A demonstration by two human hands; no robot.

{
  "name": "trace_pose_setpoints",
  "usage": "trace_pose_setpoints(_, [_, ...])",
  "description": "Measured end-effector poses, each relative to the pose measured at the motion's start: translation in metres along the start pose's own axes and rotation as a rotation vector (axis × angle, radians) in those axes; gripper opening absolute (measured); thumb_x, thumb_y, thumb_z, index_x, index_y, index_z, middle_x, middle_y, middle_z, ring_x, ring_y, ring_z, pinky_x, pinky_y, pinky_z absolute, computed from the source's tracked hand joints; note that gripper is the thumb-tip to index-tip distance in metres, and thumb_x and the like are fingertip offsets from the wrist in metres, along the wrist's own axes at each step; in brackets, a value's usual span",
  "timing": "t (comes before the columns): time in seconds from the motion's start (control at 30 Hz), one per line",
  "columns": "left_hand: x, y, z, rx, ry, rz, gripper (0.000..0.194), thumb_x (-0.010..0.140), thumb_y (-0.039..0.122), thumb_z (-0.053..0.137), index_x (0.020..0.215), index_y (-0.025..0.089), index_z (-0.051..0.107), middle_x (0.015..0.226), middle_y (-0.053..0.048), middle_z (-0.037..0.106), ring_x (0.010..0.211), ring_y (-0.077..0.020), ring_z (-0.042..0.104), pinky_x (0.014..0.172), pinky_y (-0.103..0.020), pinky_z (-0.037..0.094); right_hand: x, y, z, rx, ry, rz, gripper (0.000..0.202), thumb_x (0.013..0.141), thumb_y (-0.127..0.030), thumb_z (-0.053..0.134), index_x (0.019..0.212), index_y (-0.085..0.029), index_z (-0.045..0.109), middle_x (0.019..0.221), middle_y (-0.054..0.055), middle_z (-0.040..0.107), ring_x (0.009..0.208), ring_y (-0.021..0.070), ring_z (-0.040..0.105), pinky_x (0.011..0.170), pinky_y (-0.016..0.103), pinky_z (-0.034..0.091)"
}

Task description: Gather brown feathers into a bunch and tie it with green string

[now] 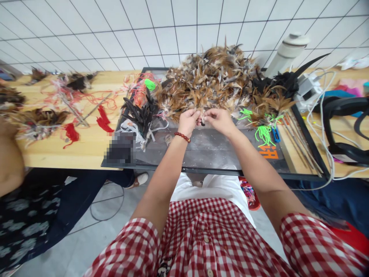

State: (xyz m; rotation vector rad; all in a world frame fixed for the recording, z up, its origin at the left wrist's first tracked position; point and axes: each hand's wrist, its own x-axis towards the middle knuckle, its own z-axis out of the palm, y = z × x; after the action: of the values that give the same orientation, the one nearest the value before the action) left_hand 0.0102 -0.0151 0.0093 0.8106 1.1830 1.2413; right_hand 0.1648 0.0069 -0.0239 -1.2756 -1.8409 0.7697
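My left hand (189, 120), with a red bead bracelet at its wrist, is closed at the near edge of a big pile of brown feathers (213, 73). Its fingers pinch the base of a small brown feather bunch (198, 100). Close beside it, my right hand (220, 119) is also closed, thumb and finger pressed together at the bunch's lower end. A small dark tip (203, 124) shows between the hands. Both hands are above a dark tray (201, 152). What exactly the right fingers pinch is too small to tell.
Black feathers (141, 115) and white strips lie left on the tray; green cords (263, 134), a blue cutter (276, 134) and thin sticks (302, 144) lie right. Behind stands a white bottle (288, 54). Red threads (71, 134) are farther left, near another person's arm (10, 157).
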Motion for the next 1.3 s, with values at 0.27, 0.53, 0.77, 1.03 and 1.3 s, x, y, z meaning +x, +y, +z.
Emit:
trace_pose_setpoints(0.27, [0.003, 0.0, -0.005, -0.11, 0.04, -0.033, 0.031, 0.097, 0.012, 0.065, 0.067, 0.016, 0.058, 0.057, 0.004, 0.057, 0.05, -0.0044, 0.054, 0.052, -0.017, 0.044, -0.001, -0.013, -0.015, -0.154, 0.211, -0.053, 0.013, 0.083, -0.027, 0.07, 0.088, -0.019, 0.08, 0.096, 0.008, 0.077, 0.094, 0.0233, 0.068, 0.091, 0.039, 0.052])
trace_pose_setpoints(0.53, [-0.002, 0.0, 0.002, -0.05, 0.008, -0.033, 0.03, 0.098, 0.007, 0.06, 0.069, 0.015, 0.061, 0.055, 0.005, 0.059, 0.049, -0.0044, 0.053, 0.052, -0.018, 0.044, -0.005, -0.025, 0.001, 0.357, 0.037, 0.175, 0.048, 0.061, -0.062, 0.089, 0.072, -0.019, 0.072, 0.064, -0.001, 0.063, 0.06, 0.0111, 0.047, 0.058, 0.028, 0.036])
trace_pose_setpoints(0.77, [-0.003, 0.001, -0.004, -0.194, -0.041, -0.177, 0.016, 0.097, 0.015, 0.069, 0.08, 0.014, 0.068, 0.068, 0.0, 0.07, 0.059, -0.0072, 0.065, 0.067, -0.021, 0.052, 0.001, -0.024, -0.014, 0.698, 0.141, 0.325, 0.037, 0.061, -0.049, 0.086, 0.065, -0.022, 0.062, 0.066, -0.001, 0.066, 0.057, 0.0092, 0.048, 0.053, 0.024, 0.034])
trace_pose_setpoints(1.03, [-0.004, 0.004, -0.004, -0.228, -0.133, -0.307, 0.022, 0.102, 0.017, 0.062, 0.082, 0.013, 0.068, 0.072, -0.004, 0.075, 0.068, -0.0099, 0.072, 0.076, -0.023, 0.056, -0.002, -0.021, 0.004, 0.667, 0.15, 0.197, 0.038, 0.06, -0.05, 0.091, 0.066, -0.02, 0.069, 0.063, -0.003, 0.066, 0.058, 0.0094, 0.053, 0.058, 0.026, 0.04])
trace_pose_setpoints(1.3, [-0.01, 0.006, 0.0, -0.134, -0.19, -0.299, 0.026, 0.1, 0.013, 0.064, 0.074, 0.012, 0.063, 0.059, 0.003, 0.064, 0.049, -0.0037, 0.056, 0.056, -0.017, 0.045, -0.001, -0.019, 0.004, 0.546, 0.213, 0.129, 0.031, 0.068, -0.044, 0.089, 0.065, -0.021, 0.068, 0.063, -0.005, 0.063, 0.063, 0.0094, 0.053, 0.063, 0.026, 0.042])
